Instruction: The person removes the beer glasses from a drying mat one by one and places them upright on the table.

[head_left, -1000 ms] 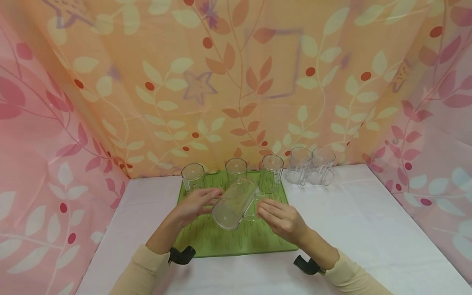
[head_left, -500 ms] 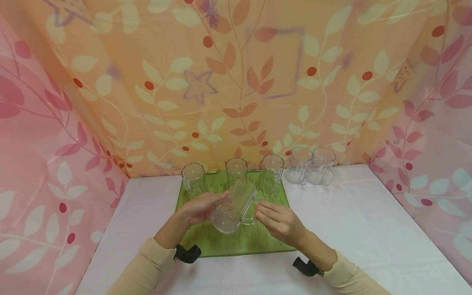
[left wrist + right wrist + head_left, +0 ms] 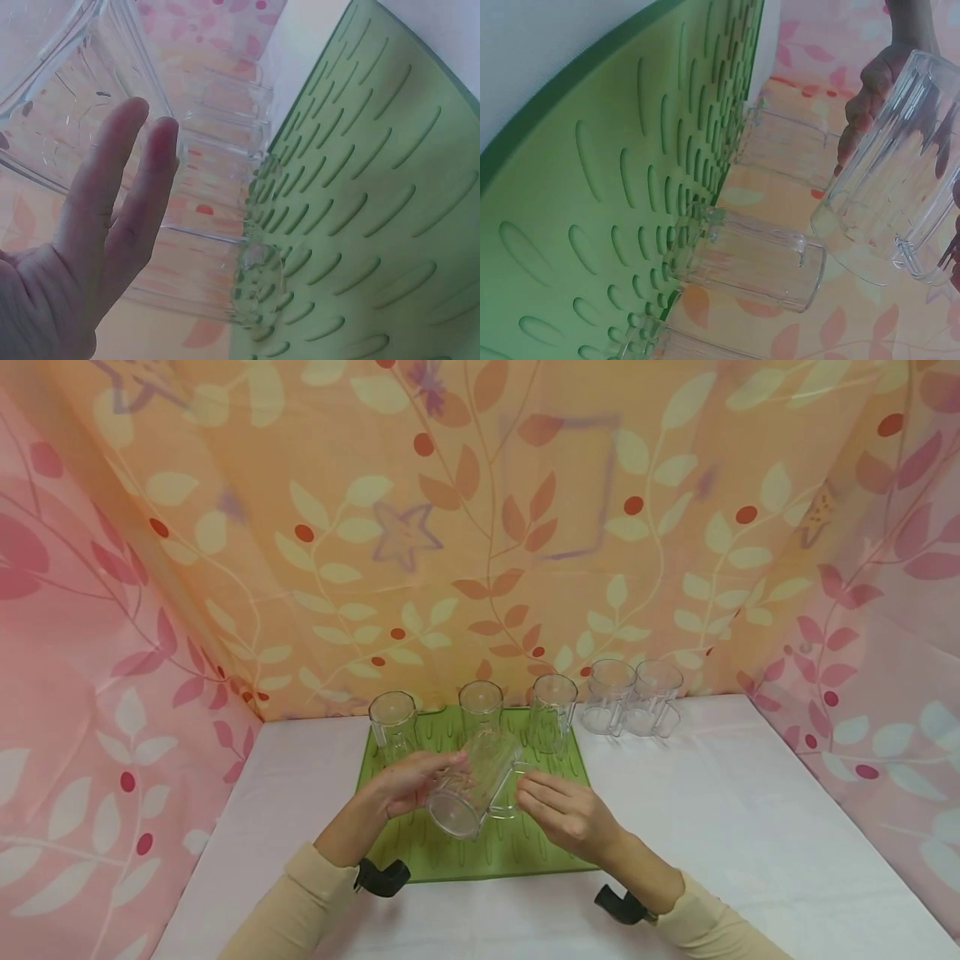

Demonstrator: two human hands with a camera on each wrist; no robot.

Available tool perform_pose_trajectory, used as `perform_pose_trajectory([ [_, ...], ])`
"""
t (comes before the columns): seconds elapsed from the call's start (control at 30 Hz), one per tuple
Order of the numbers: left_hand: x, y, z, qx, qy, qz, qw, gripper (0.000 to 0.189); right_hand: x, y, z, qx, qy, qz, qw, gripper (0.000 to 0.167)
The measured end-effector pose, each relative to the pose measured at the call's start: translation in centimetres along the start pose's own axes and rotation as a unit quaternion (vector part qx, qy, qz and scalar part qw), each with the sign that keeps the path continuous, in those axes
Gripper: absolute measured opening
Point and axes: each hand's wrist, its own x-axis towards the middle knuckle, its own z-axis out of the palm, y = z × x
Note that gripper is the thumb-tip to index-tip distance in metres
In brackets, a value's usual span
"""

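- Left hand (image 3: 408, 783): thumb on the side of a tilted glass mug (image 3: 483, 777), with fingers visible through the glass; the left wrist view shows two fingers reaching nearly straight along it.
- Right hand (image 3: 566, 810): fingertips bent in at the mug's handle (image 3: 504, 812), pinching it; the exact contact is hard to see.
- The held mug hangs above a green ridged mat (image 3: 525, 852); its lower end leans left and toward the person.
- Along the mat's far edge stand three more mugs: left mug (image 3: 393, 720), middle mug (image 3: 481, 703), right mug (image 3: 553, 714).
- Beyond them, on the white tabletop (image 3: 750, 810), two clear mugs (image 3: 609, 693) stand side by side; orange leaf-patterned cloth (image 3: 480, 527) rises behind.
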Motion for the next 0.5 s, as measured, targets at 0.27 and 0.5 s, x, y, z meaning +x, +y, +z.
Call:
perform_pose_trajectory([
  [0.27,-0.04,-0.06,0.07,-0.003,0.002,0.007,1.0000,0.047,0.28,-0.22,-0.25,-0.002,-0.020,0.021,0.9996,0.023],
  [0.5,-0.11,-0.24,0.09,-0.027,-0.001,0.029,0.9992,0.023,0.39,-0.42,-0.59,0.014,-0.057,0.083,0.9948,0.021],
])
